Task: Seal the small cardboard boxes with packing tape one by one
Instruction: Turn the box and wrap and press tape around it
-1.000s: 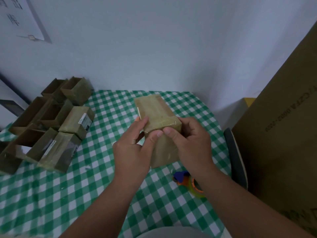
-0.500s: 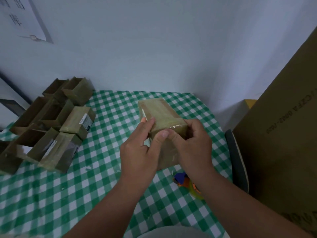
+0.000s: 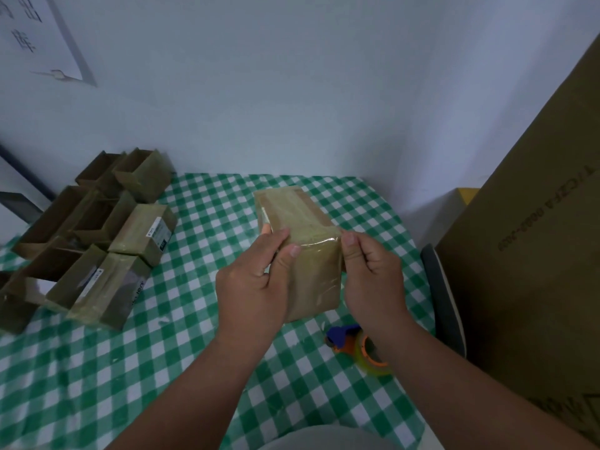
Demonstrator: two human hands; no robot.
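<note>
From the head camera, a small brown cardboard box [image 3: 300, 241], glossy with clear tape, sits between both hands: the left hand [image 3: 253, 284] grips its left edge, the right hand [image 3: 370, 274] pinches its right corner. Below the right wrist lies an orange-and-blue tape dispenser [image 3: 360, 347] on the green checked cloth [image 3: 162, 368], with open-topped and taped boxes [image 3: 97, 241] well left of the left hand. Since a second ago, the right thumb has slid from the box's near top edge to its right corner.

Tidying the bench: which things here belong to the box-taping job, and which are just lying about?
Job: box gripped by left hand and right hand; tape dispenser; other small boxes.
Lying about: big carton; wall paper; chair.
</note>
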